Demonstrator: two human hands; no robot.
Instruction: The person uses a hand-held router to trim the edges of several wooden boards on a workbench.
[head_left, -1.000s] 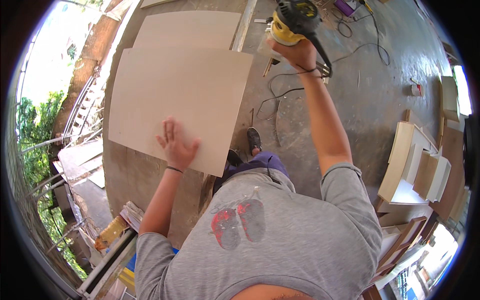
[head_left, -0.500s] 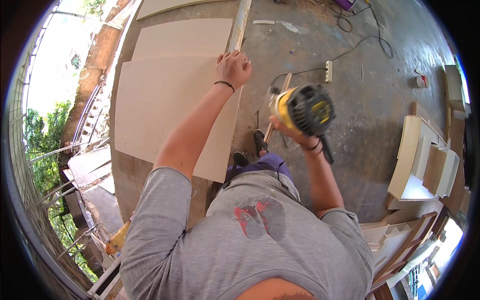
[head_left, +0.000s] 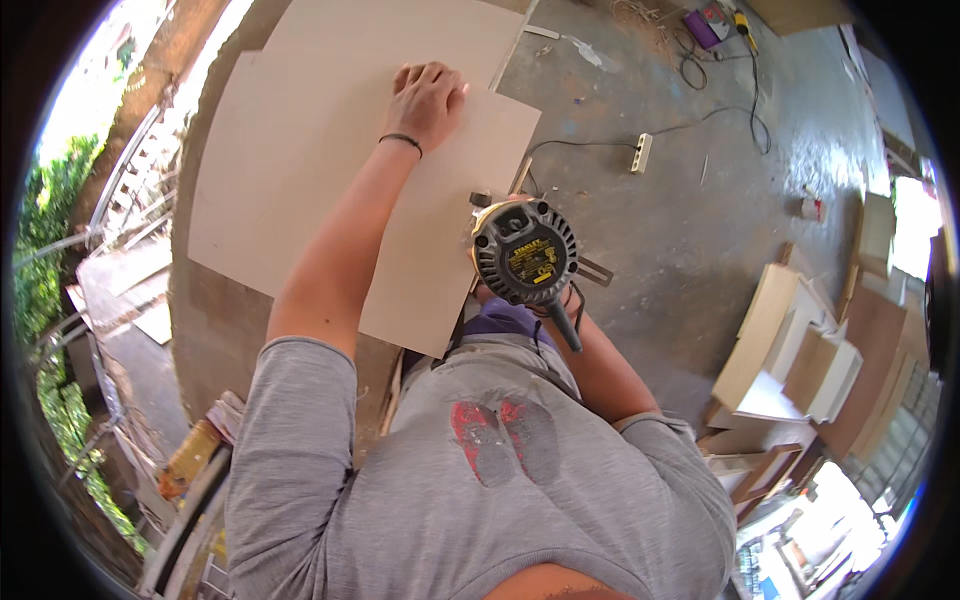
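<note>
My right hand (head_left: 568, 300) is gripping the power tool (head_left: 530, 255) at the right edge of the pale board (head_left: 265, 170). My left hand (head_left: 428, 103) is lying farther up, fingers bending; if fully closed, I cannot tell. The tool is hiding its base and my right fingers. Its round black top is showing yellow marks.

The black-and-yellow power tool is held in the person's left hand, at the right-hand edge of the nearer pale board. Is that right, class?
Not quite: the hand is wrong. The head view shows the black-and-yellow power tool in the person's right hand, at the right-hand edge of the nearer pale board.
</note>
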